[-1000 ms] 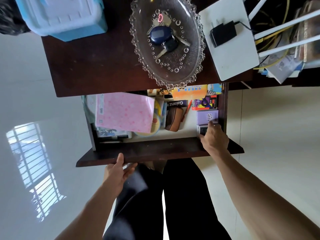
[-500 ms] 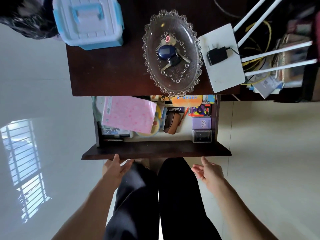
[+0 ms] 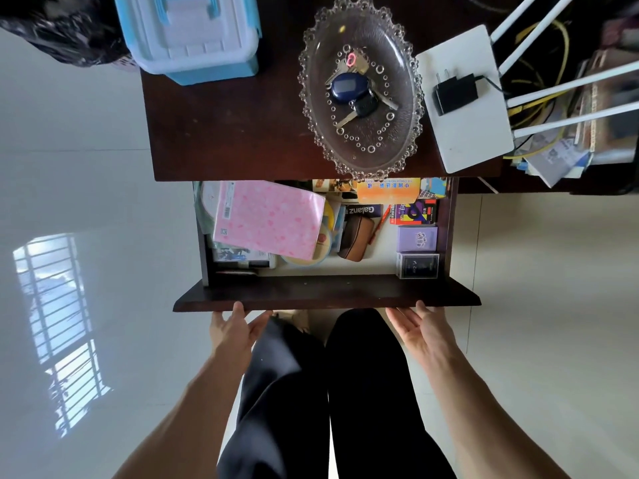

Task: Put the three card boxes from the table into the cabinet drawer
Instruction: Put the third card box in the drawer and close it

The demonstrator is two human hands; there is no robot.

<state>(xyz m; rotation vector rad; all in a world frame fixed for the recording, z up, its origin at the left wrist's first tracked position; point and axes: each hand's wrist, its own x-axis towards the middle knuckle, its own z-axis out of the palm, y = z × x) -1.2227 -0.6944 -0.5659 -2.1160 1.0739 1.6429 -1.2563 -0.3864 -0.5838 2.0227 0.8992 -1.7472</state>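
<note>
We see three card boxes (image 3: 416,238) lying in the drawer (image 3: 325,294); our left hand (image 3: 232,335) and right hand (image 3: 420,330), grips apart and empty, should push it shut.

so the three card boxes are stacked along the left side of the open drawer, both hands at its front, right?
Not quite: the head view shows the card boxes along the right side of the drawer. They lie in a row. Both the left hand and right hand are at its front.
</note>
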